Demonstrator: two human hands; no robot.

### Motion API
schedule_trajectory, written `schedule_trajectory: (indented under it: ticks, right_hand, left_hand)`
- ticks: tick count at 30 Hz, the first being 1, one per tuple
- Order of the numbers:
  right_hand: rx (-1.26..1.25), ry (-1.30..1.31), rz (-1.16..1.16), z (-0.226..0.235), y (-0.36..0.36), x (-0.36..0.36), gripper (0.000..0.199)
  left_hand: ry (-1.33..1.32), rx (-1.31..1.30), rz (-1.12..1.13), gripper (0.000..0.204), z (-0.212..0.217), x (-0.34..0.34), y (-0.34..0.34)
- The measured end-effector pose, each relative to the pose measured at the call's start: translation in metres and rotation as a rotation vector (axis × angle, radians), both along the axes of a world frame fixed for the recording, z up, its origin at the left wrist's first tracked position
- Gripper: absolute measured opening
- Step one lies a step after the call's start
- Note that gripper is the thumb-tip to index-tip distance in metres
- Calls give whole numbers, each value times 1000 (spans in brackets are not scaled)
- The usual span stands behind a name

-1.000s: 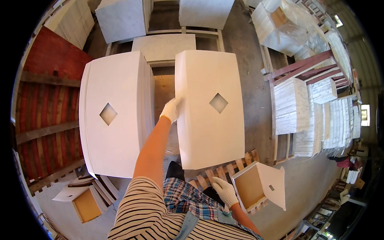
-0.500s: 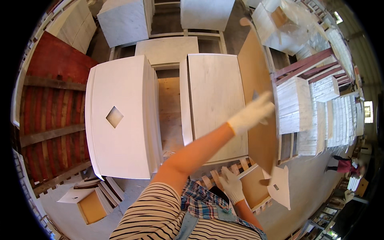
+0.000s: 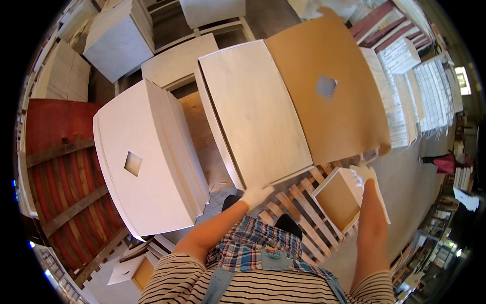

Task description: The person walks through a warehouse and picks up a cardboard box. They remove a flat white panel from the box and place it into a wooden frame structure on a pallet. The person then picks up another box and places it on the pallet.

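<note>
In the head view, the pale, veined rectangular stone slab [image 3: 258, 109] lay in its white cardboard carton [image 3: 229, 154], the brown-faced cardboard lid [image 3: 336, 121] open to your right. Your white-gloved left hand [image 3: 258, 196] was by the near edge, your white-gloved right hand [image 3: 365, 176] by the lid's near corner; whether their fingers gripped, I couldn't tell. You seemed to be opening the carton; the next move likely called for settling the lid.

Between the left hand [image 3: 257, 196] and the right hand [image 3: 364, 175], a slatted wooden pallet [image 3: 298, 195] stands on the grey floor [image 3: 405, 159] and bears an open white box [image 3: 336, 201] with a brown inside — near the right hand — while well ahead of both a pale frame [image 3: 223, 27] carries whitish slabs [image 3: 120, 43].
</note>
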State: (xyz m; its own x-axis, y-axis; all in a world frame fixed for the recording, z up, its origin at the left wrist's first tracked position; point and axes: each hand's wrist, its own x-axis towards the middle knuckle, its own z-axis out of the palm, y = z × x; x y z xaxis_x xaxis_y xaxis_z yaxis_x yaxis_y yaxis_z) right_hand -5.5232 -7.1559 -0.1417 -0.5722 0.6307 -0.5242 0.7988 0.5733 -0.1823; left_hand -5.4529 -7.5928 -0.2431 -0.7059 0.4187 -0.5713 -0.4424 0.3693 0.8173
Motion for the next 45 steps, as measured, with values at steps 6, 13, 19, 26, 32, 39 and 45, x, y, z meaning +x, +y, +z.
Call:
schedule_trajectory:
  ticks: [6,13,19,26,32,39,45]
  right_hand:
    - [9,473,541,-9,-91,-30,42]
    - [-33,505,518,-13,-128,-31,35]
    - [-161,518,312,-19,-114,-9,35]
    - [-316,382,276,-49,-116,14,36]
    - [-181,270,550,-102,-142,29,37]
    - [17,238,584,-110,-162,11,50]
    - [-30,221,470,-126,-157,5,51]
  left_hand:
    - [52,-248,80,38,0,21,-62]
    - [-352,-50,397,24,14,-2,-60]
    - [-434,-13,397,25,-4,1,-66]
    - [-375,-86,401,34,-10,2,-62]
    - [-98,-327,286,44,-23,4,-55]
    - [-116,-287,420,42,-31,8,-45]
    - [-431,-47,639,18,-9,-13,-35]
